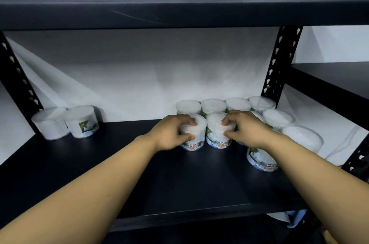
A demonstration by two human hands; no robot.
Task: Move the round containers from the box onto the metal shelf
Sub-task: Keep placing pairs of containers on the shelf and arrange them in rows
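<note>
On the dark shelf (99, 164), far left, two tubs (65, 122) stand apart against the white back panel (139, 76); leave them be. Moving right, your left hand (171, 134) is closed round one tub of cotton buds (192, 138), thumb low on the wall and fingers over the lid. Just beside it, your right hand (247, 132) pinches a second tub (218, 134) the same way. Both look set down or nearly so. Seat each flat, nudge them snug against the back row (225, 105), then let go without dragging a lid. Mind your right forearm: it passes just over a front tub (259, 161) by the edge. The box is out of view, so you cannot tell how many remain. Tubs behind your right hand are partly hidden, and the far-right ones (301, 138) blur into white.
</note>
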